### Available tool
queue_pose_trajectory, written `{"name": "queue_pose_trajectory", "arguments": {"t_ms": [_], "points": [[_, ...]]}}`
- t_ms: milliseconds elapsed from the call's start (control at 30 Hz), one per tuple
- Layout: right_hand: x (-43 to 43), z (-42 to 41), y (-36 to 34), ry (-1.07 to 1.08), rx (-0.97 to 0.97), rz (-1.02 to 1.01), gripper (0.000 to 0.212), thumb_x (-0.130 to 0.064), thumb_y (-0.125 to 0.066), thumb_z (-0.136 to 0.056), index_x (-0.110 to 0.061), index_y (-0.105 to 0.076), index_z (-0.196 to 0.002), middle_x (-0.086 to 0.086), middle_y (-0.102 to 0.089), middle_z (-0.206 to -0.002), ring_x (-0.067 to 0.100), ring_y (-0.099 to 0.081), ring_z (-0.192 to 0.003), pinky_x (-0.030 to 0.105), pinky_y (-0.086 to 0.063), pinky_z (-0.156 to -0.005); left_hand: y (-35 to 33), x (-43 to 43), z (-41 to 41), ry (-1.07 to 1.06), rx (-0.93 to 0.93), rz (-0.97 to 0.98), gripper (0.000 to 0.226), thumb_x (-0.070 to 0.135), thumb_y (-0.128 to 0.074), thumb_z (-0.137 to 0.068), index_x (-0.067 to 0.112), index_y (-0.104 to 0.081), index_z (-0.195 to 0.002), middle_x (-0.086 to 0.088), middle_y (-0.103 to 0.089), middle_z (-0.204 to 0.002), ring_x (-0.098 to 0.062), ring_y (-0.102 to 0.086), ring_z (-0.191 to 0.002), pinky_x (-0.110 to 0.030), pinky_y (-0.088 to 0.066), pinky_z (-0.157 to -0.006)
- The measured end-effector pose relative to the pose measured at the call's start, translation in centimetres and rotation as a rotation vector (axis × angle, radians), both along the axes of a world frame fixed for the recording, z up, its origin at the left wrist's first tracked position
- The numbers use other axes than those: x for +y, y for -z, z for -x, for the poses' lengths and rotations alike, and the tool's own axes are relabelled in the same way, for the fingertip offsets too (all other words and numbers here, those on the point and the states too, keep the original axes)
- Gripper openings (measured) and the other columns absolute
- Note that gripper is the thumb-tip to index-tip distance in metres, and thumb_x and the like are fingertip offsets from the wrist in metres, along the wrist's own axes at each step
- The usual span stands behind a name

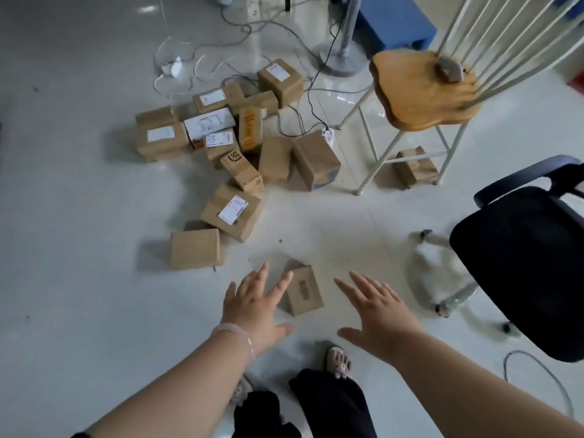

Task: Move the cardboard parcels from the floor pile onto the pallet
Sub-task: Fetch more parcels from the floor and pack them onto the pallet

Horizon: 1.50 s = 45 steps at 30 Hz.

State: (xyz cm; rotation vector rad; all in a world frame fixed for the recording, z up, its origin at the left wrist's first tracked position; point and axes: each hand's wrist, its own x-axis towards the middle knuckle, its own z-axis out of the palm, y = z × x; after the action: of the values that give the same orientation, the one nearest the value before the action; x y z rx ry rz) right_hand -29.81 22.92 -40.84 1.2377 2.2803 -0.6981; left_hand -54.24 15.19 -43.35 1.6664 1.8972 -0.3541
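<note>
A small cardboard parcel (302,292) lies on the pale tiled floor (79,200), apart from the rest and directly ahead of the person's feet. The left hand (254,306), with a pale bracelet (235,335) at the wrist, is spread flat with fingers straight. Its fingertips overlap the parcel's left edge in the view, but contact cannot be determined. The right hand (380,311) is likewise flat, fingers extended, just right of the parcel and clear of it. Neither hand holds anything. Further out to the left, a plain parcel (194,249) sits just beside a labelled parcel (232,211). Beyond these, the main pile (234,143) of brown parcels lies scattered, some leaning on one another, several bearing white labels. Cables (294,118) run across the floor behind and beside the pile. To the right stands a wooden-seated chair (417,90) on white legs, with a lone parcel (414,167) beneath it. A black office chair (521,273) occupies the right edge.
</note>
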Motion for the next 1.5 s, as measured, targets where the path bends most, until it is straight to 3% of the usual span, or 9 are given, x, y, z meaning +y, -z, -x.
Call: {"name": "queue_pose_trajectory", "arguments": {"t_ms": [167,433,767,900,1000,1167,1333,1500], "points": [[-1.1,-1.2,10.0,0.029,-0.107,0.080,0.092,-0.070,-0.046,-0.090,-0.044,0.014,-0.154,-0.005,0.012,-0.166,0.018,0.008,-0.153,0.040,0.003,-0.123,9.6,-0.9,-1.0,-0.023,-0.024,0.041,0.094,0.077,-0.046,-0.082,0.053,0.016,-0.148,-0.004,0.018,-0.164,-0.025,0.001,-0.151,-0.048,-0.008,-0.119],[-0.2,-0.4,30.6,0.027,-0.074,0.187,0.090,-0.062,-0.051,-0.092,-0.046,0.014,-0.153,-0.008,0.013,-0.166,0.018,0.002,-0.153,0.037,-0.005,-0.122,29.9,-0.2,-3.4,-0.096,-0.092,0.145,0.087,0.075,-0.043,-0.085,0.052,0.011,-0.150,0.001,0.009,-0.165,-0.022,-0.005,-0.151,-0.045,-0.013,-0.120],[2.1,0.6,52.5,0.059,-0.015,0.159,0.093,-0.061,-0.055,-0.090,-0.053,0.017,-0.148,-0.009,0.017,-0.164,0.024,-0.009,-0.152,0.043,-0.027,-0.117,52.1,0.4,-4.9,-0.254,-0.239,0.131,0.089,0.068,-0.053,-0.086,0.058,0.011,-0.147,0.004,0.025,-0.161,-0.027,0.001,-0.150,-0.041,-0.018,-0.120],[3.2,1.7,57.5,0.142,0.082,0.161,0.099,-0.059,-0.062,-0.085,-0.067,0.021,-0.138,-0.013,0.021,-0.162,0.025,-0.014,-0.151,0.043,-0.032,-0.116,56.6,1.4,-5.2,-0.370,-0.322,0.096,0.104,0.062,-0.063,-0.084,0.066,0.028,-0.133,0.006,0.031,-0.158,-0.028,-0.001,-0.151,-0.039,-0.020,-0.119],[3.2,2.4,59.5,0.238,0.166,0.231,0.106,-0.058,-0.070,-0.079,-0.079,0.025,-0.122,-0.013,0.017,-0.163,0.028,-0.020,-0.149,0.043,-0.033,-0.116,58.2,2.2,-5.1,-0.423,-0.414,0.065,0.116,0.052,-0.074,-0.079,0.073,0.034,-0.118,0.008,0.028,-0.159,-0.027,-0.012,-0.150,-0.038,-0.026,-0.119],[2.8,3.3,58.1,0.334,0.251,0.256,0.110,-0.050,-0.077,-0.077,-0.084,0.018,-0.119,-0.011,0.007,-0.164,0.022,-0.026,-0.148,0.040,-0.037,-0.115,56.6,2.7,-4.0,-0.445,-0.501,-0.007,0.118,0.044,-0.079,-0.078,0.077,0.028,-0.116,0.016,0.020,-0.160,-0.021,-0.015,-0.150,-0.037,-0.029,-0.118],[3.6,6.0,50.1,0.319,0.340,0.179,0.107,-0.048,-0.080,-0.075,-0.074,0.007,-0.132,-0.005,-0.002,-0.164,0.022,-0.030,-0.146,0.034,-0.037,-0.113,48.2,2.7,-1.1,-0.466,-0.497,-0.115,0.116,0.046,-0.080,-0.076,0.080,0.021,-0.122,0.023,0.015,-0.158,-0.022,-0.020,-0.148,-0.043,-0.036,-0.114],[4.3,10.8,37.3,0.288,0.411,0.150,0.109,-0.045,-0.083,-0.071,-0.080,0.004,-0.127,-0.008,-0.008,-0.163,0.019,-0.035,-0.142,0.033,-0.042,-0.105,35.3,2.5,3.8,-0.516,-0.521,-0.232,0.115,0.043,-0.082,-0.075,0.078,0.012,-0.131,0.026,0.016,-0.157,-0.018,-0.022,-0.148,-0.027,-0.034,-0.106]]}}
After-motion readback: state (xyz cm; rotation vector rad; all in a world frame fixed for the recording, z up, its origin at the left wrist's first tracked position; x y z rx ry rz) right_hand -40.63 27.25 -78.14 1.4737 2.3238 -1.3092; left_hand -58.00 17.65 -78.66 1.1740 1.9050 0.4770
